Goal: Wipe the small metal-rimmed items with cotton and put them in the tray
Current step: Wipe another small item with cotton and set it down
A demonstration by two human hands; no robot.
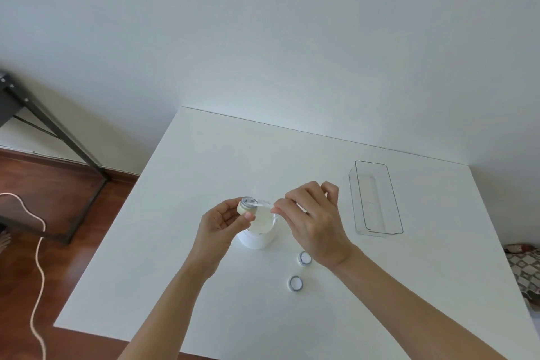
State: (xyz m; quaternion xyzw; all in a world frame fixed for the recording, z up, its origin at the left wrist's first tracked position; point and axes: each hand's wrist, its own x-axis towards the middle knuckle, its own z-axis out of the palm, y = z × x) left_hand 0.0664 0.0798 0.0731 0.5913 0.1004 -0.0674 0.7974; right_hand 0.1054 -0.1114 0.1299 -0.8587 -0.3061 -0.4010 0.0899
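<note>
My left hand (225, 221) holds a small cream-coloured item with a metal rim (247, 205), tilted toward my right hand. My right hand (314, 219) pinches a thin white cotton swab (264, 204) whose tip touches the item's rim. Both hands hover over an open white round container (258, 232). Two more small metal-rimmed items lie on the white table (380, 280): one (304, 258) beside my right wrist, another (295, 283) nearer to me. A clear plastic tray (394, 207) stands to the right with nothing visible inside.
The table's left edge drops to a wooden floor with a white cable (39, 266). A dark metal frame (58, 131) stands at the left by the wall. Patterned fabric (526, 269) shows past the right edge.
</note>
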